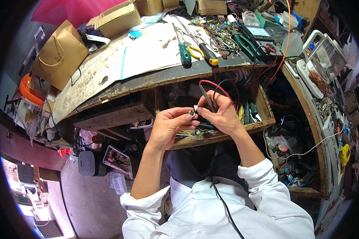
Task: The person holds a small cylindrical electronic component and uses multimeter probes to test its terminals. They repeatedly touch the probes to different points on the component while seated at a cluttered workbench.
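Observation:
My left hand [168, 124] is closed, pinching a small round white part [191, 113] with a dark centre between thumb and fingertips. Close beside it, at the fingertips of my right hand [224, 115], is a small white piece [195, 108]; whether the two parts touch I cannot tell. My right hand is closed around multimeter probes [206, 95], their handles sticking up between thumb and fingers. A red lead [223, 88] and a black one arc from them over the hand. Both hands are above an open wooden drawer [203, 140]. The probe tips are hidden.
On the bench lie a green-handled screwdriver [184, 55], a yellow-and-black screwdriver [210, 55], green-handled pliers [245, 46] and white paper [147, 55]. A multimeter [259, 33] stands at the back right. An orange cable [287, 44] hangs down on the right. A gold paper bag [60, 55] stands left.

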{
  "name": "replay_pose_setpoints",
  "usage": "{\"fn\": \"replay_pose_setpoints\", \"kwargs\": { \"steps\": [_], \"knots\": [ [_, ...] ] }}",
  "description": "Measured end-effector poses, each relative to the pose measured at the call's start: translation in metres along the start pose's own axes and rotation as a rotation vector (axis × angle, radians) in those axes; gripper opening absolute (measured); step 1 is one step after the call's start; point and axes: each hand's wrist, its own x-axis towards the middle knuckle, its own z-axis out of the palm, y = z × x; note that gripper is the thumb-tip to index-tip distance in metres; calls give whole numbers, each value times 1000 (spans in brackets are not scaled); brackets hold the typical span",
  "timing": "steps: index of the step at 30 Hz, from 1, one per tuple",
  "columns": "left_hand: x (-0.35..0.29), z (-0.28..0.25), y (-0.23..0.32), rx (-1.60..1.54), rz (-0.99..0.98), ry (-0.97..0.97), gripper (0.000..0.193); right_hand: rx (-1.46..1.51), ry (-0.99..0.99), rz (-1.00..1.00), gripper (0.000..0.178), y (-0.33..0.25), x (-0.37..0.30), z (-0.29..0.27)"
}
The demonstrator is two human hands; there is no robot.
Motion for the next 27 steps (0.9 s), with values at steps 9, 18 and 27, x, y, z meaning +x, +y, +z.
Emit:
{"fn": "replay_pose_setpoints", "kwargs": {
  "steps": [9,18,27],
  "knots": [
    [0,1,1,-14,-5,1,26,12,8,27,14,0,1,0],
    [2,-1,-5,10,57,21,23,-38,-2,59,20,-7,-1,0],
    [3,-2,-11,113,148,33,22,-50,-32,50,19,-7,0,0]
  ]
}}
